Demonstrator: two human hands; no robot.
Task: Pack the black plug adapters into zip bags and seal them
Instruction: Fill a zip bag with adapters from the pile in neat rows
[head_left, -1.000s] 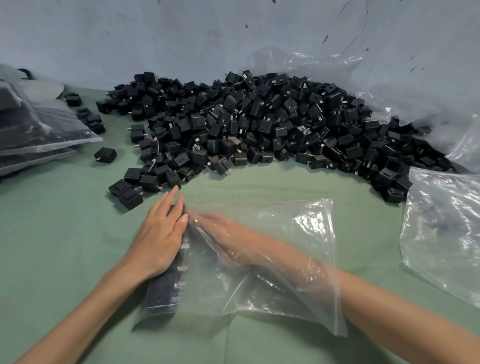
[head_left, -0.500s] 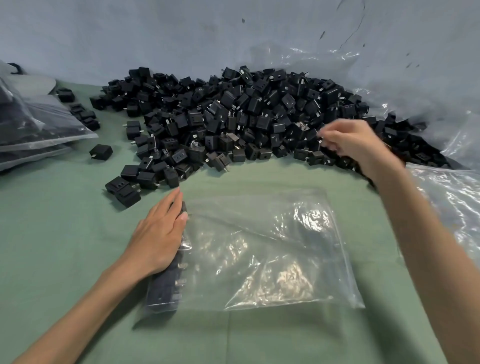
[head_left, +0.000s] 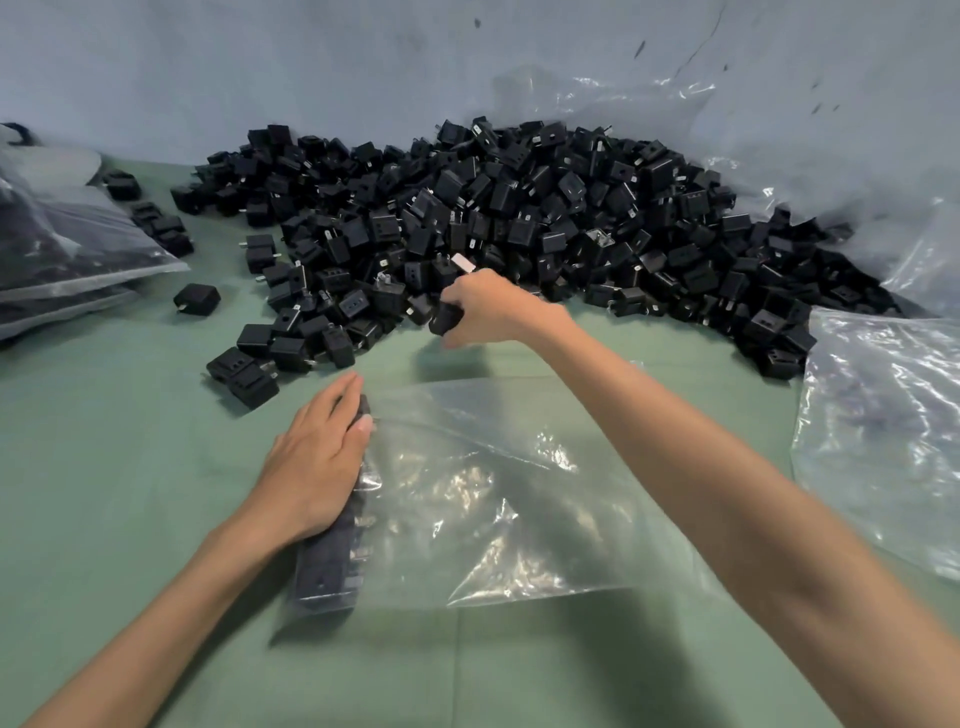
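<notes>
Near the big pile (head_left: 519, 208) of black plug adapters, the right hand (head_left: 493, 306) grips one adapter (head_left: 445, 318); the left hand (head_left: 317, 462) lies flat, pressing the row of adapters (head_left: 332, 561) inside the zip bag (head_left: 493, 493) on the table (head_left: 104, 467); if it lets go, they could tip over.

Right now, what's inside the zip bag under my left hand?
A row of black plug adapters lies along the left edge of the zip bag. Your left hand covers the row's upper part, hiding the count; the rest looks empty.

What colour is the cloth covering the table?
Pale green; the cloth shows best in the head view.
</notes>
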